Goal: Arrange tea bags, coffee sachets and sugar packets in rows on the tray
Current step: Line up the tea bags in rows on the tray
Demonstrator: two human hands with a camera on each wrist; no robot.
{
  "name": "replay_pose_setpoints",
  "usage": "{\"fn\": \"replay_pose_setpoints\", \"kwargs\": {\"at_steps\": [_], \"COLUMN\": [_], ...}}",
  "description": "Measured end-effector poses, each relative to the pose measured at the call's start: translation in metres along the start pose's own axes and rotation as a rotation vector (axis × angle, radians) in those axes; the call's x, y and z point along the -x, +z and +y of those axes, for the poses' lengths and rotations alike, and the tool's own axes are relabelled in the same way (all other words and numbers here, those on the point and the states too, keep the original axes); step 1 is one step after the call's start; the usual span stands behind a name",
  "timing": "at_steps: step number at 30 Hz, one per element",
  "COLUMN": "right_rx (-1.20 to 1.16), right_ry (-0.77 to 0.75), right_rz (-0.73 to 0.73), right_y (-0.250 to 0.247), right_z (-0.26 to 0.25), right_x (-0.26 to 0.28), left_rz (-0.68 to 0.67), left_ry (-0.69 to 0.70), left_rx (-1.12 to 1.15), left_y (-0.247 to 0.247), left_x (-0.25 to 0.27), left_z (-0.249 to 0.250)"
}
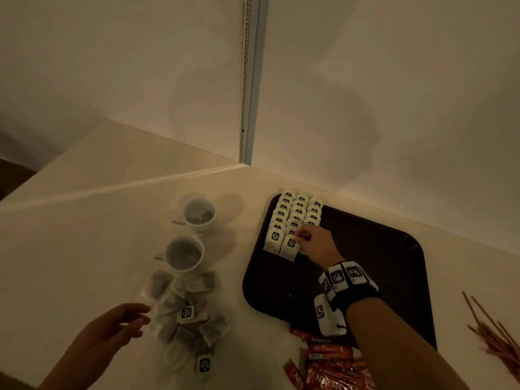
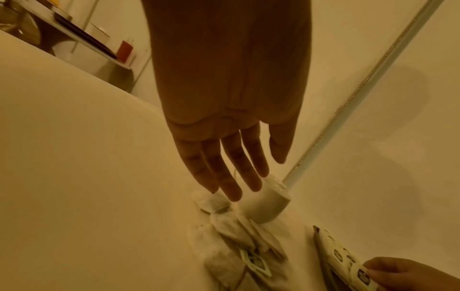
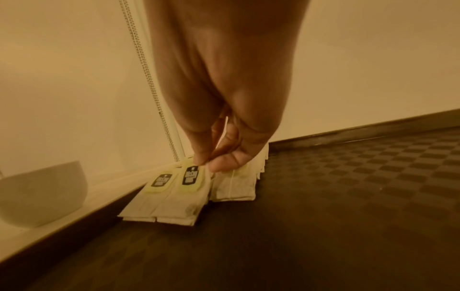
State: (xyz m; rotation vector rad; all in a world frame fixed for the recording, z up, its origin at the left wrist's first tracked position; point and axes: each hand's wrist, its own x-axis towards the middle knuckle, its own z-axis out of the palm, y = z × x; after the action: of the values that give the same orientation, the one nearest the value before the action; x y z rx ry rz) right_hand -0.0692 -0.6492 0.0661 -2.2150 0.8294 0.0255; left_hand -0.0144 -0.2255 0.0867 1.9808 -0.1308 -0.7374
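Note:
Three rows of tea bags (image 1: 295, 218) lie in the far left corner of the dark brown tray (image 1: 380, 249). My right hand (image 1: 299, 239) reaches over the tray, and its thumb and forefinger pinch the top of the paper tag on the front tea bag (image 3: 190, 177) of the middle row. Its fingertips (image 3: 200, 159) meet at the tag's upper edge. My left hand (image 1: 140, 316) hovers with straight fingers (image 2: 231, 177) just above a loose pile of tea bags (image 1: 185, 313) on the counter and holds nothing. Red coffee sachets (image 1: 329, 364) lie in front of the tray.
Two white cups (image 1: 184, 253) stand on the pale counter between the loose pile and the wall. A bundle of thin sugar sticks (image 1: 495, 333) lies right of the tray. The wall and a blind chain (image 1: 244, 80) run close behind the tray.

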Motion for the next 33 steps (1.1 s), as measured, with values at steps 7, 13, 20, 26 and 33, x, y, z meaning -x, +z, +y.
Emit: {"fn": "replay_pose_setpoints", "kwargs": {"at_steps": [7, 13, 20, 26, 33], "right_rx": [0.055, 0.052, 0.474, 0.603, 0.613], "right_ry": [-0.028, -0.435, -0.64, -0.548, -0.595], "right_rz": [0.06, -0.199, -0.593, -0.406, -0.378], "right_y": [0.005, 0.04, 0.119, 0.149, 0.164], "right_z": [-0.003, -0.065, -0.093, -0.09, -0.096], "right_x": [-0.005, 0.053, 0.095, 0.106, 0.115], "left_rz": [0.045, 0.06, 0.012, 0.057, 0.077], "left_ry": [-0.087, -0.133, -0.107, -0.065, -0.066], "left_rx": [0.029, 0.039, -0.006, -0.025, -0.031], "left_y": [-0.01, -0.008, -0.011, -0.023, -0.032], "left_x": [0.012, 0.023, 0.056, 0.084, 0.106], "left_z": [-0.019, -0.031, -0.041, -0.057, -0.066]}}
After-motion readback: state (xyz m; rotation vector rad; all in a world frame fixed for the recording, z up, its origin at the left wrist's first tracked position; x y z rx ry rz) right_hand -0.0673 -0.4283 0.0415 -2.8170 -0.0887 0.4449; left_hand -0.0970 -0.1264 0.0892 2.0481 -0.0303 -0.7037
